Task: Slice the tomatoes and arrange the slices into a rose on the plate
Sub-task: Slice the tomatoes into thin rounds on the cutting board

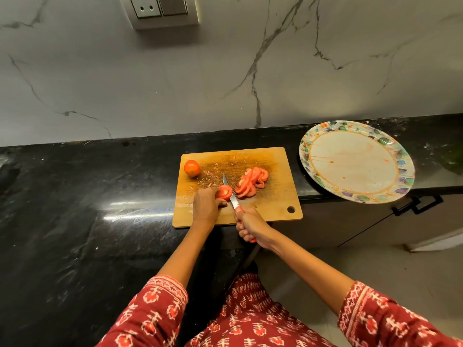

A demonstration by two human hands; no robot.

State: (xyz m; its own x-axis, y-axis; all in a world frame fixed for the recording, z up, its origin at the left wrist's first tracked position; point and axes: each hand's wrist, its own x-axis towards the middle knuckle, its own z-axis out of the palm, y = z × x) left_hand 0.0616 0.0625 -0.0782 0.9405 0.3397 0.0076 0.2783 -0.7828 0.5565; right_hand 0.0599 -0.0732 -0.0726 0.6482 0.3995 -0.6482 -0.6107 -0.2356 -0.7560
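A pile of slices (251, 182) lies cut on the board (275, 204), a part-cut tomato (224, 192) is gripped by the left hand (206, 207) against the knife (231, 195) clasped in the right hand (250, 226) (one whole tomato (192, 168) untouched), and nothing is yet laid on the plate (355, 161)

We see a black stone counter (75, 221), a marble wall (225, 71) with a switch panel (160, 10), and a cabinet handle (417, 205).

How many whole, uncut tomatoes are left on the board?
1: the whole tomato sits at the far left corner of the cutting board. None looks hidden.
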